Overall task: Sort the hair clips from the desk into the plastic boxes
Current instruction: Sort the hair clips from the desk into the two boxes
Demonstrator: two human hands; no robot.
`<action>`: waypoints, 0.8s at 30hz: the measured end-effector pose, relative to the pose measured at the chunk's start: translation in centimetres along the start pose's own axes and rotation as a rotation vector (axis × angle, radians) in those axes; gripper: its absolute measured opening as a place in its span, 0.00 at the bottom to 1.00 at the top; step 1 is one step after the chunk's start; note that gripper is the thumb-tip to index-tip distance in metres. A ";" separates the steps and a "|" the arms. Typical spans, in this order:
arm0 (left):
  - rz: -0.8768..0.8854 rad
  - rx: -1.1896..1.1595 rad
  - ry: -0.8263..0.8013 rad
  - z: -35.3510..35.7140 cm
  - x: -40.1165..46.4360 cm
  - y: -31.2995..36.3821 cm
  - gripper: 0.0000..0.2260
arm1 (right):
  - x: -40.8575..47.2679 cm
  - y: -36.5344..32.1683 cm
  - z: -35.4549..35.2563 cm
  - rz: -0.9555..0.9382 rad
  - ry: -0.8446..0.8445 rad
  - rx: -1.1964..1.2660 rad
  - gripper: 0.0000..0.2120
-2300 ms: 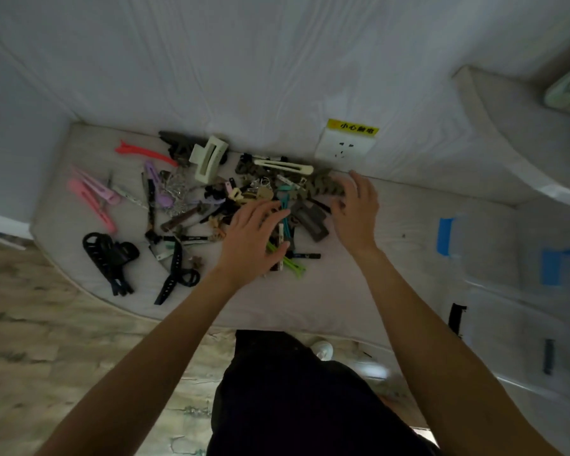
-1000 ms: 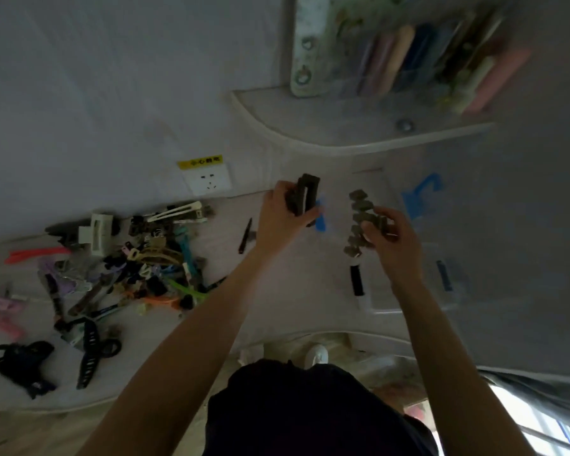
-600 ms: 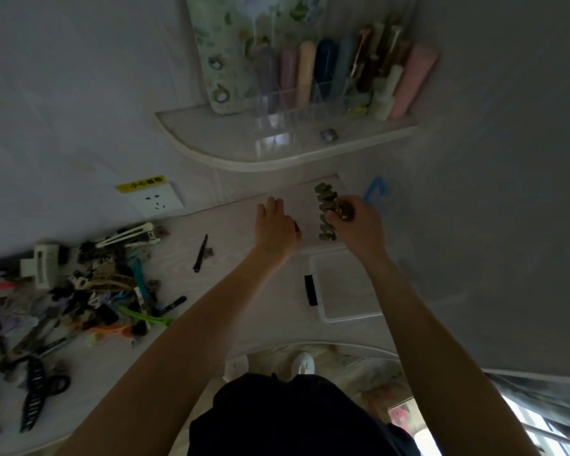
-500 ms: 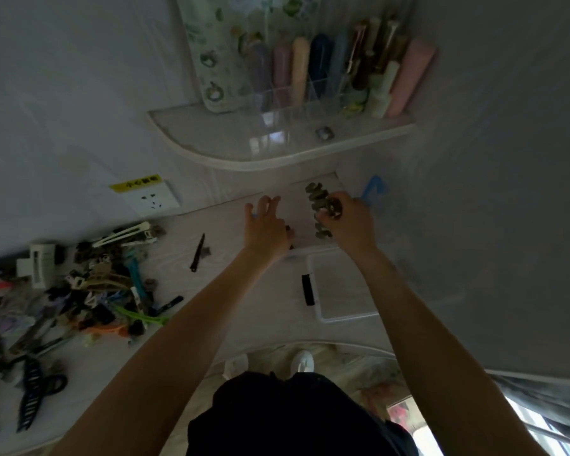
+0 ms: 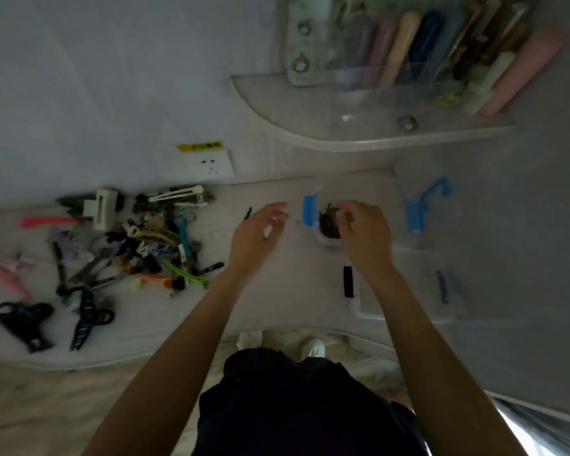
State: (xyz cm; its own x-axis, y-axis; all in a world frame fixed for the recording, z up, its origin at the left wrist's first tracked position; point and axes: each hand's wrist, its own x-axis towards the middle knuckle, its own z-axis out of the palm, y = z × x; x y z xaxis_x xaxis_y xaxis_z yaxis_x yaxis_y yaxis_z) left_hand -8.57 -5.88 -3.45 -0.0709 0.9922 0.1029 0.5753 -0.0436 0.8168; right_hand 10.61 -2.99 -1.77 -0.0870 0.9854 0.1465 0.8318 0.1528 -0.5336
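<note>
A mixed pile of hair clips lies on the left of the white desk. At the right stands a clear plastic box with blue latches, and a second clear box with black latches sits nearer me. My right hand is over the blue-latched box, its curled fingers on a brown claw clip that is down inside the box. My left hand hovers just left of that box, fingers spread, holding nothing.
A small black clip lies alone between pile and boxes. Black claw clips and pink clips lie at the far left. A wall socket sits behind the desk. A corner shelf with an organizer overhangs the boxes.
Both hands carried clips from the pile to the blue-latched box. My left hand let its dark clip go and has drawn back left. My right hand lowered the brown clip into the box.
</note>
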 end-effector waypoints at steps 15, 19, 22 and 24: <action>-0.767 0.491 0.276 -18.9 -16.8 -16.6 0.31 | -3.2 -18.4 17.1 -0.617 -0.682 -0.075 0.23; -0.805 0.303 0.186 -19.3 -16.5 -17.2 0.28 | -1.8 -21.3 20.2 -0.510 -0.534 -0.056 0.23; -0.760 0.278 0.126 -18.8 -15.4 -17.3 0.28 | 0.1 -22.1 21.4 -0.355 -0.600 -0.103 0.24; -0.735 0.272 0.067 -18.5 -14.4 -17.3 0.29 | 1.2 -22.2 22.2 -0.336 -0.650 -0.140 0.22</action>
State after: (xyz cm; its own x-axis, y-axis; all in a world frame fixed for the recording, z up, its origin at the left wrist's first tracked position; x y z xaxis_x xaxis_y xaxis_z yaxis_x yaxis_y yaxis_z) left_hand -32.64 -21.62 -8.58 -0.5549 0.7457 -0.3689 0.5403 0.6602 0.5217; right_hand -20.15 -3.57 -8.22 -0.6197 0.7397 -0.2624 0.7614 0.4855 -0.4295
